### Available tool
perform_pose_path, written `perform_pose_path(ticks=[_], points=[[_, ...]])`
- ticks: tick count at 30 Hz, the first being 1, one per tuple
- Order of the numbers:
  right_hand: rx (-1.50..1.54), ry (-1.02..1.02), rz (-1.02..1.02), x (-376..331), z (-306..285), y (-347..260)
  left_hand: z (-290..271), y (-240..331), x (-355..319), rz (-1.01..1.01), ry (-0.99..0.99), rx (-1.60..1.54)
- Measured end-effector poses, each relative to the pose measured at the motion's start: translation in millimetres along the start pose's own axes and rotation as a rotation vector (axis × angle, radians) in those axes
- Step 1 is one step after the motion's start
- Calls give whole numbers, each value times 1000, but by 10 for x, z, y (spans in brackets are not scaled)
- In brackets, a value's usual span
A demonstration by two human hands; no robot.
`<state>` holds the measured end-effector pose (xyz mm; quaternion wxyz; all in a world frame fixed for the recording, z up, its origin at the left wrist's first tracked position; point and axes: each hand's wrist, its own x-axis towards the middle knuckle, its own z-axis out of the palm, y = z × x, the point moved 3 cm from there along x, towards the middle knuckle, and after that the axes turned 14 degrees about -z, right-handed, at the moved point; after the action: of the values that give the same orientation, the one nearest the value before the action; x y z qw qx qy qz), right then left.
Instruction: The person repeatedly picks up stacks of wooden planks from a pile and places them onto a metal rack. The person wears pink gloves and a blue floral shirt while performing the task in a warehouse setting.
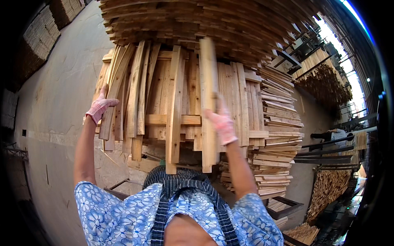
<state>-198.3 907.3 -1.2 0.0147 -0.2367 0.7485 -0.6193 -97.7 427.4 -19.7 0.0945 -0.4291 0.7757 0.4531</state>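
My left hand (101, 108), in a pink fingerless glove, grips the edge of several wooden slats (117, 88) at the left of the pile, thumb across the front one. My right hand (222, 123), gloved the same way and blurred, closes on a long pale wooden plank (208, 106), also smeared by motion. Between the hands, another plank (174, 110) lies lengthwise across a crosspiece (154, 119). Beneath are more boards (231, 104) laid side by side. The fingertips of my right hand are partly hidden by the plank.
A tall stack of dark-ended slats (197, 20) stands just beyond the boards. To the right rises a layered stack of slats (279, 127), with a dark metal frame (285, 209) near it. Concrete floor (53, 110) spreads leftward. Another person (334, 136) is far right.
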Motion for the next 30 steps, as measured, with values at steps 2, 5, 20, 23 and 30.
perform_pose_path(ticks=[2,5,20,23,30], points=[[-80,105,69,-96,-779,142,-89,109,-232,3,-7,-14],[-834,70,162,-97,-1914,821,-244,231,-274,50,-40,-155],[-345,3,189,234,-1819,1494,3022,1772,-2339,309,-395,-178],[-93,12,161,98,-1289,987,4039,1792,-2203,98,-103,214],[14,-21,363,-44,-1359,1191,4308,1257,-1885,98,-272,-188]])
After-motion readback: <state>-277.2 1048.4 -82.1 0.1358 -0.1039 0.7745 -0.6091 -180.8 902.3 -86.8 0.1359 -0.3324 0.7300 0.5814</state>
